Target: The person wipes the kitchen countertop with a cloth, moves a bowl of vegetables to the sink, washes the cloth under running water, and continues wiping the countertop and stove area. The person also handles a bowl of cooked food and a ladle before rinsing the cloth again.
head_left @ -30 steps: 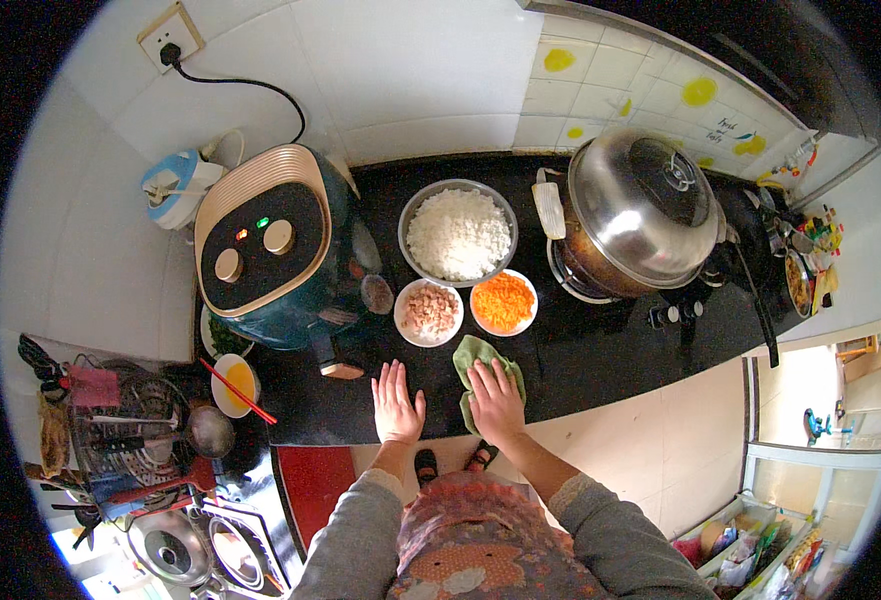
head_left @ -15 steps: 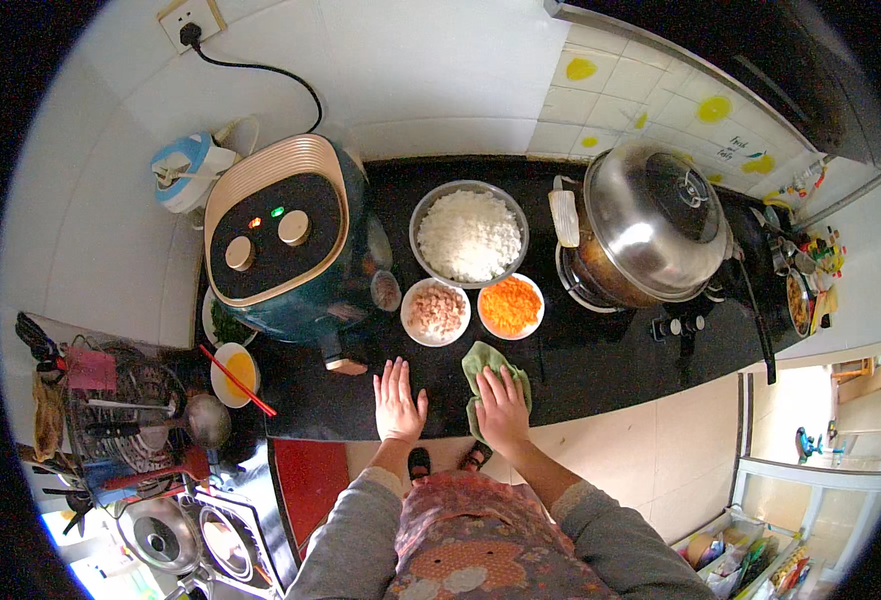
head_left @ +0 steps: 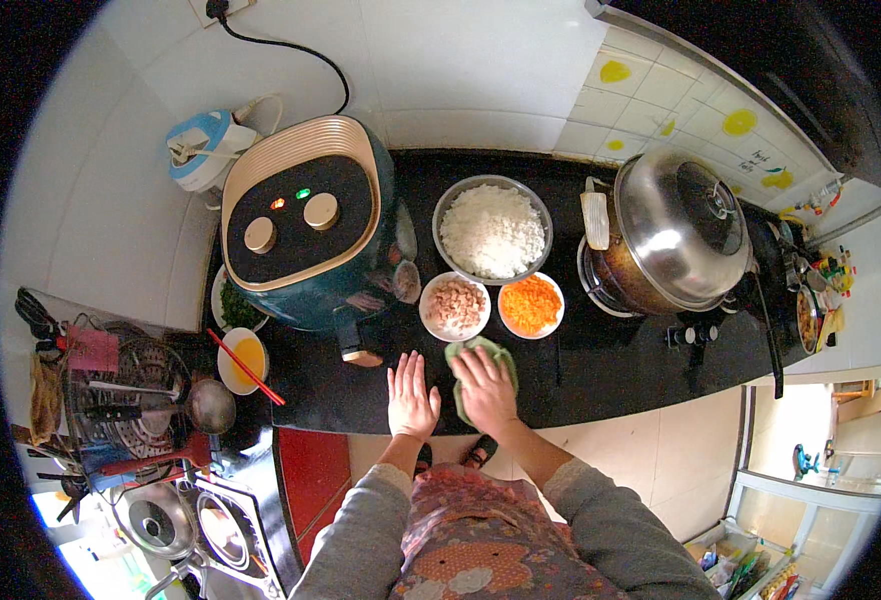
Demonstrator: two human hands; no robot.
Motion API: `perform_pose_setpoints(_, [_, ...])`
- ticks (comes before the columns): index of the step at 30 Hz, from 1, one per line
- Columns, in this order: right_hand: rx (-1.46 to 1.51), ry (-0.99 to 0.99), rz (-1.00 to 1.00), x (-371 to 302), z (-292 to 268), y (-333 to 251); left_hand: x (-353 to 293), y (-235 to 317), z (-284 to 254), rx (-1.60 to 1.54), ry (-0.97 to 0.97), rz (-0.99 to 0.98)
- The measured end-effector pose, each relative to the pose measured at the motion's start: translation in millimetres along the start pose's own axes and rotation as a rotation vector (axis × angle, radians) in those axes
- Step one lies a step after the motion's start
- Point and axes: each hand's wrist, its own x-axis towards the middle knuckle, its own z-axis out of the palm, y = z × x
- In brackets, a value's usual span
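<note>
My left hand [head_left: 412, 397] lies flat, fingers spread, on the black countertop [head_left: 620, 370] near its front edge. My right hand [head_left: 484, 388] presses down on a green cloth [head_left: 480, 352] just right of it. Just beyond the hands stand a small bowl of minced meat [head_left: 454, 305] and a small bowl of grated carrot [head_left: 530, 304]. Behind those is a metal bowl of white rice [head_left: 491, 231].
A teal air fryer [head_left: 305, 235] stands at the left, a wok with a steel lid [head_left: 672, 230] at the right. A bowl of beaten egg with red chopsticks [head_left: 242, 359] and a dish rack [head_left: 125, 395] are further left.
The view has shifted a little. My right hand has moved the green cloth slightly on the counter; my left hand stays flat in place.
</note>
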Motion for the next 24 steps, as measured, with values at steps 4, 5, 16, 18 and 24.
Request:
perform_pose_setpoints(4, [0.109,-0.05,-0.062,16.3,14.4,-26.3,2.3,-1.3,3.5,-0.025,0.046,0.028])
perform_pose_setpoints(5, [0.122,-0.048,-0.058,19.1,14.6,-25.4,3.2,-1.4,4.8,-0.04,0.043,0.019])
perform_pose_setpoints(16, [0.009,0.083,0.172,-13.4,-20.0,51.2,1.5,-1.7,0.5,-0.006,-0.007,-0.015])
perform_pose_setpoints(18, [-0.044,0.12,0.222,-16.4,-12.7,41.3,2.0,-0.5,1.0,-0.009,-0.005,-0.008])
perform_pose_setpoints(24, [-0.017,0.041,0.072,-15.8,13.3,-3.3,0.1,-0.7,0.6,-0.073,0.029,-0.001])
